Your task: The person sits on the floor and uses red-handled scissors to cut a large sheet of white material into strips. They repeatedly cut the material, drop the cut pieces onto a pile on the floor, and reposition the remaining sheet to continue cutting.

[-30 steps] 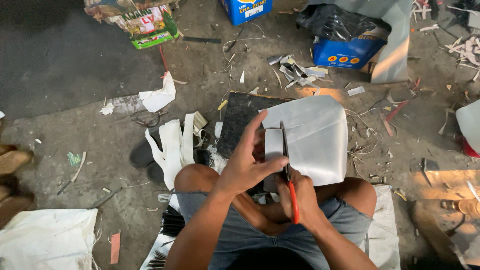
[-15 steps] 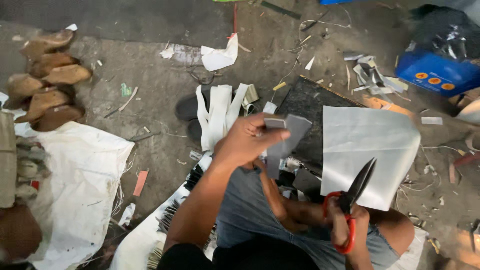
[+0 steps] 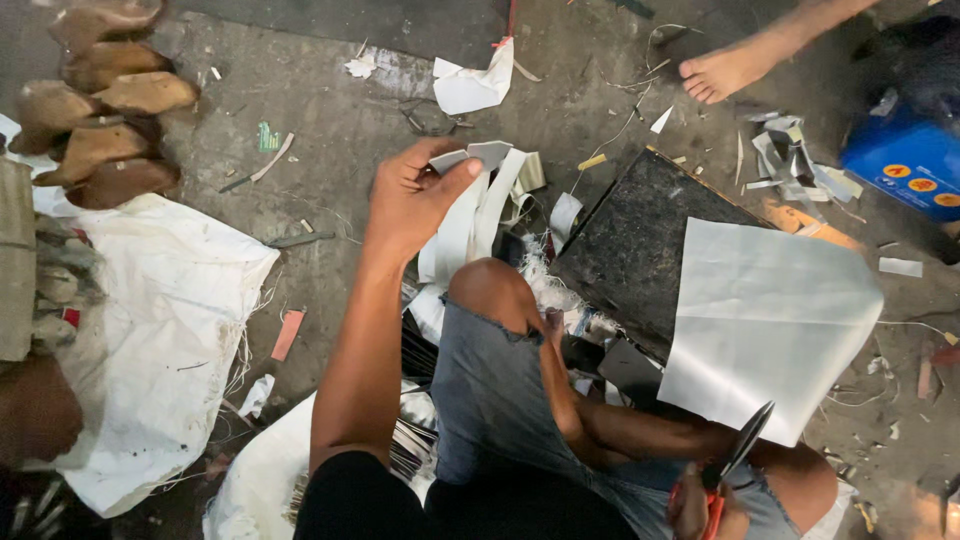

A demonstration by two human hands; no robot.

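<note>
Now the left hand (image 3: 410, 195) is stretched out over the floor, thumb and fingers pinching a small grey cut piece (image 3: 472, 156) at its edge, right above a loose heap of white strips (image 3: 470, 225). The piece sits clear in the air, held flat between the fingertips. Down at the bottom edge, the right hand (image 3: 700, 510) is wrapped around the red handles of a pair of scissors (image 3: 735, 462), fingers curled through the loops, blades pointing up and a little apart. The blade tips reach the lower edge of a large grey sheet (image 3: 770, 320), which lies across the person's lap and partly over a dark slab (image 3: 640, 235) on the ground. Off to the left, a white sack (image 3: 160, 330) is spread out, with a row of brown shoe forms (image 3: 100, 120) beyond it. Top right, someone else's bare foot (image 3: 725, 72) rests on the concrete, and a blue box (image 3: 905, 165) stands near the edge.
</note>
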